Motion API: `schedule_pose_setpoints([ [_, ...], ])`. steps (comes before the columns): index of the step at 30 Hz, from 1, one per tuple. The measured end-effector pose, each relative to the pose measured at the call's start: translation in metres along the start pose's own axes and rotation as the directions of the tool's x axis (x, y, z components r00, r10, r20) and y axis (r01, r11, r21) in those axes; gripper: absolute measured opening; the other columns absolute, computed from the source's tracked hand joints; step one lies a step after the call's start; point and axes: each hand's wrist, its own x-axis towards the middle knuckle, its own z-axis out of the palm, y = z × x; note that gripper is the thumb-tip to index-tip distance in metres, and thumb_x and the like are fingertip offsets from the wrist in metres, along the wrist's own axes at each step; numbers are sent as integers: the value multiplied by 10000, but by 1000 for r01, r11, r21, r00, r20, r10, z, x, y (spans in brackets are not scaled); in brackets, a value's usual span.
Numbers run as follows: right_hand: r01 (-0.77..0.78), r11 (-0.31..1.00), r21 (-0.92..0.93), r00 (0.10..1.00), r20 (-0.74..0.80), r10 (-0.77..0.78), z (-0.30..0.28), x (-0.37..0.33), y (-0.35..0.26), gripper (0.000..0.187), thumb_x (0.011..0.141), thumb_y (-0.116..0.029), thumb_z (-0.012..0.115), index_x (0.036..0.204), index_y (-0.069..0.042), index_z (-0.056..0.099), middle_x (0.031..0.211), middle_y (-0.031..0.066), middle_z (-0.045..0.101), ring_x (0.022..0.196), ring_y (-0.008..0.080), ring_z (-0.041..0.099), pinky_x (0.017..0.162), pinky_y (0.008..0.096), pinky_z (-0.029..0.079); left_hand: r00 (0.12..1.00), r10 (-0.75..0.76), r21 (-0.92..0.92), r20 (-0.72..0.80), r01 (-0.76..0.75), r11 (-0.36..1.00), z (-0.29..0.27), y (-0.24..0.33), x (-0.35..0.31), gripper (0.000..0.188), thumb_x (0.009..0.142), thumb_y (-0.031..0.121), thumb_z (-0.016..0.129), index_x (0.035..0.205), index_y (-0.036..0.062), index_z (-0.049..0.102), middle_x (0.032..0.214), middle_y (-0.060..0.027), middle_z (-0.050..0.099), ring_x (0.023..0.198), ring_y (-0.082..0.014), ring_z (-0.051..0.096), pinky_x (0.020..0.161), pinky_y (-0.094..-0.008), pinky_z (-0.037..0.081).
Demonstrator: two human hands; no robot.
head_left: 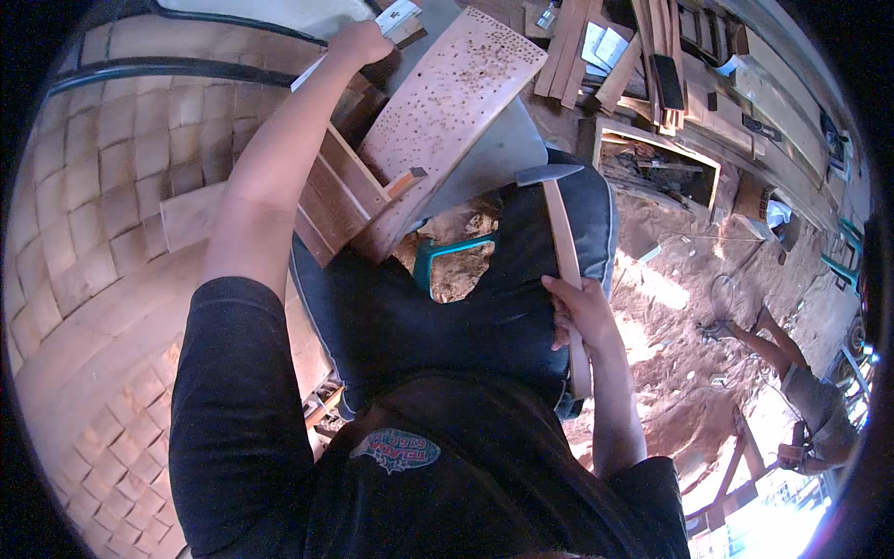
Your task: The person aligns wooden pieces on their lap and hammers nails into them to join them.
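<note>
My right hand (579,307) is closed round the wooden handle of a hammer (562,228). The hammer points away from me over my right thigh, its dark metal head at the far end. At the far left, my left hand (361,43) is curled near a white printed packet (399,13); whatever its fingers hold is hidden. Right of that arm lies a tilted pinkish slab (456,84) dotted with many small brown marks. Beneath its right edge sits a smooth grey surface (507,149). A wooden box-like piece (340,191) stands between my left forearm and the slab.
Stacked wooden blocks (84,177) line the left side. A teal frame (456,250) shows between my legs. Planks (563,56) and an open wooden frame (656,168) lie at the far right. Another person (810,401) is on the right, over the dirt ground.
</note>
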Motion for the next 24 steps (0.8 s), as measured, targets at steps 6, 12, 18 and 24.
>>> schedule_pose_setpoints([
  [6,25,999,31,1000,11,-25,1,-2,1,434,963,-292,703,643,-91,489,451,25,444,300,159,472,314,330,492,966,-118,-658,230,244,713,-49,-32,-14,339,863,363,616,767,39,586,726,-86,627,584,-151,571,567,-347,469],
  [12,65,998,9,998,11,-65,3,-3,6,438,953,-332,714,650,-104,494,460,23,453,315,161,483,324,354,502,978,147,-877,149,199,-437,-72,-53,-128,183,969,305,545,896,140,512,799,-9,556,716,-174,533,719,-376,501],
  [18,105,993,-43,994,25,-104,12,-7,11,439,935,-352,728,658,-99,500,475,23,455,317,170,477,333,366,507,983,175,-615,56,172,-769,-68,-24,-305,224,1035,309,449,1002,116,557,822,-40,530,782,-230,551,797,-437,513],
  [24,121,982,-143,993,6,-122,19,-5,16,426,921,-388,735,691,-105,514,493,12,457,328,153,465,344,358,509,938,268,-487,218,343,-804,-9,34,-404,204,1006,306,501,915,129,544,740,3,453,692,-166,465,723,-362,439],
])
